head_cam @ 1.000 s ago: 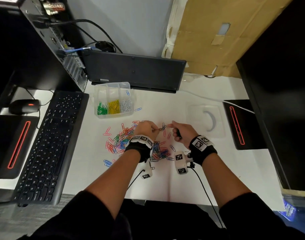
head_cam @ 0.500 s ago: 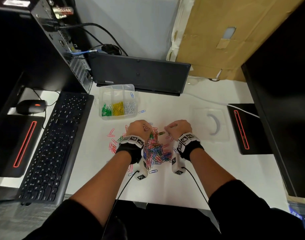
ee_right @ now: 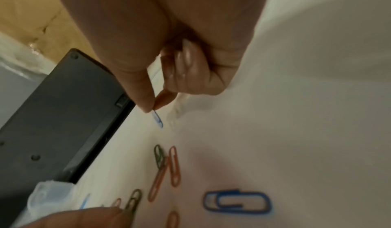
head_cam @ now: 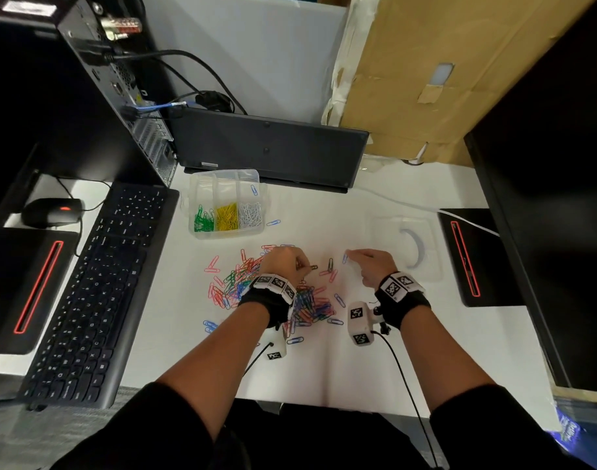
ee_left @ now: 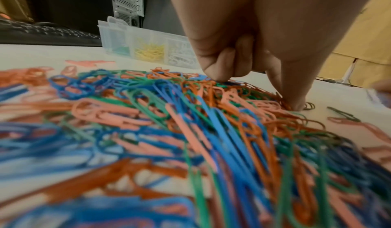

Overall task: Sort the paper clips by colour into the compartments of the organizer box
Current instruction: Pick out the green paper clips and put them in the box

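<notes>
White desk lay under your hands, with a black keyboard at your left, a dark slab propped against the wall and cardboard behind it; the organizer box sat just before that slab, its near compartments holding green, yellow and white clips, one blue clip alone in a far compartment.

From the head camera your left hand rested curled over the far edge of the mixed pile of paper clips, a dark clip at its fingertips; whether you pinched it or only pressed it, I could not tell; the left wrist view showed curled fingers touching the pile and your thumb tip pressed down beside that dark clip.

Your right hand hovered apart from the pile; the head view gave only a blur of blue at its tips, but the right wrist view showed thumb and forefinger pinching a light blue clip by one end, clear of the desk; a dark green clip and two orange ones lay beneath it, and a larger-looking blue clip nearer the camera.
</notes>
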The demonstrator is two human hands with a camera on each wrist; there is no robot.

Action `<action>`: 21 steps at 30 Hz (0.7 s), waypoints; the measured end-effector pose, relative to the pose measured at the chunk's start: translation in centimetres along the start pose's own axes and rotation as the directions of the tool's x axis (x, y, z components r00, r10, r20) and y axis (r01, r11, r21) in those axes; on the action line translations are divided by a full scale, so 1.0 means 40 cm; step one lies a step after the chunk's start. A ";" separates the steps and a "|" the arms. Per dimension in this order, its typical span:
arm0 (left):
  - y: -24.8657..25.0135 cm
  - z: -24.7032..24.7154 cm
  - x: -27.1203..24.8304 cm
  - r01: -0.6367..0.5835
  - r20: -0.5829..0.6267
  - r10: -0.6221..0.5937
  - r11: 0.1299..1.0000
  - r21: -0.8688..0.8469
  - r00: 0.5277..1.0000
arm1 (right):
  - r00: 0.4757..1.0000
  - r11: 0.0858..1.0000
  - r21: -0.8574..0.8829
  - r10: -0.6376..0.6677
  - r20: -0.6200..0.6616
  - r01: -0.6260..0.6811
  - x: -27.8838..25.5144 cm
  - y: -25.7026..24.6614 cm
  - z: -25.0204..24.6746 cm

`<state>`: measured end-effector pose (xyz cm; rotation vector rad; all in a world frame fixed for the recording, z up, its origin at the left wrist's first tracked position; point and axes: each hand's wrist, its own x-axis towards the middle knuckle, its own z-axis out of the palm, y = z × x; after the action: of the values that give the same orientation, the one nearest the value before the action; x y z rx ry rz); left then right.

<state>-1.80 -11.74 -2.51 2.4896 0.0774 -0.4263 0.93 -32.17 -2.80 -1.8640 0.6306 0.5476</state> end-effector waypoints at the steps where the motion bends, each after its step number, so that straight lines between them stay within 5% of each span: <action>1: -0.003 -0.004 -0.001 -0.002 0.003 0.002 1.000 -0.007 1.000 | 1.000 0.998 -0.058 -0.023 -0.017 0.022 0.000 0.003 0.003; 9: -0.019 -0.015 -0.006 -0.014 0.014 0.014 0.999 0.042 1.000 | 0.965 0.795 -0.579 -0.258 -0.051 0.182 -0.034 -0.022 0.060; 17: -0.016 -0.014 -0.005 -0.059 -0.037 0.062 0.995 0.079 0.997 | 0.976 0.819 -0.534 -0.208 0.068 0.212 -0.029 -0.014 0.068; 21: -0.017 -0.011 0.002 -0.077 -0.006 0.078 0.994 0.083 0.997 | 0.973 0.939 -0.280 -0.153 0.173 0.198 -0.037 -0.002 0.050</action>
<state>-1.71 -10.93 -2.59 2.5665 -0.0342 -0.3927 -0.32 -30.02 -2.52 -2.1108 0.2882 0.6841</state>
